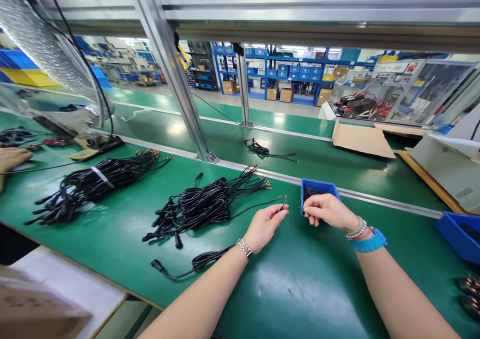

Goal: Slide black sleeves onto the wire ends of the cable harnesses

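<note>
The left hand (264, 226) is pinching a thin black cable (258, 204) in a narrow grip, close to its red tip. This cable seems to be coming out from a cable bundle (202, 206), which is lying loose near the far edge of the worktop (292, 299). The right hand (330, 211) is hovering just in front of a small blue bin (311, 189), with its fingers nearly closed, but I cannot tell if they are holding something small. The bin is standing at the far edge and has dark pieces inside.

The cable seems light and soft, so it is probably bending easily, and the thin end may be slipping from the fingers. The better place to take hold seems to be a little behind the tip. The bundle looks tangled, so pulling one cable may drag others.

On the left, a second bundle (93, 179) is lying under a white band, and a co-worker's hand (13, 159) is resting at the worktop's left end.
</note>
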{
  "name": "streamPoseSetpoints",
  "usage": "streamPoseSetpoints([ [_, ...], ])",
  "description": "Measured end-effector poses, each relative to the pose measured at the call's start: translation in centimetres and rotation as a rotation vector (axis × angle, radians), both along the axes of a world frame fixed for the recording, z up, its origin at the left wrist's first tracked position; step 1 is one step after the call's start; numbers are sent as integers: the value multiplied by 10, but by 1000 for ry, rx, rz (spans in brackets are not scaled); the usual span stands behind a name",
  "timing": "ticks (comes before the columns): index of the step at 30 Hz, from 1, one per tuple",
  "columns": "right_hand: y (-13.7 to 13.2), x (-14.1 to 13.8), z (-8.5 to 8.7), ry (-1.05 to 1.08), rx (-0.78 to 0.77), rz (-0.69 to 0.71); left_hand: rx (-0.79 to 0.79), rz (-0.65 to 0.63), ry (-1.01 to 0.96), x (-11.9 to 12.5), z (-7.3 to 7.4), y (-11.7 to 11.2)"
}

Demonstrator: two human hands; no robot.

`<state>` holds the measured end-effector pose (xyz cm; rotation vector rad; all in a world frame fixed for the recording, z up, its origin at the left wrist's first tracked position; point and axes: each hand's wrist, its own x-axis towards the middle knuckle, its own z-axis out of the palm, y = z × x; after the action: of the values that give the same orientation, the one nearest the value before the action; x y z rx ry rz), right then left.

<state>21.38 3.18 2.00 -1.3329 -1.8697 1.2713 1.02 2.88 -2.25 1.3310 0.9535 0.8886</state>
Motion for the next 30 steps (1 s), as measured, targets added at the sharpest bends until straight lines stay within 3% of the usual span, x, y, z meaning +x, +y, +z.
streamPoseSetpoints([
  [3,-7,-20,-2,-16,12,85,26,-57,-27,2,2,-4],
  [6,-10,-31,-8,-6,53,71,45,-59,-13,2,1,-5],
  [10,-13,-43,-17,149,-1,-60,26,10,-49,2,-2,-3],
  [17,-13,-54,-29,619,-249,-269,-122,98,-224,2,-3,2],
  [22,-12,-52,-31,643,-296,-290,-136,89,-219,2,-2,1],
  [30,-13,-52,-28,523,-274,-186,-133,46,-218,2,0,0],
])
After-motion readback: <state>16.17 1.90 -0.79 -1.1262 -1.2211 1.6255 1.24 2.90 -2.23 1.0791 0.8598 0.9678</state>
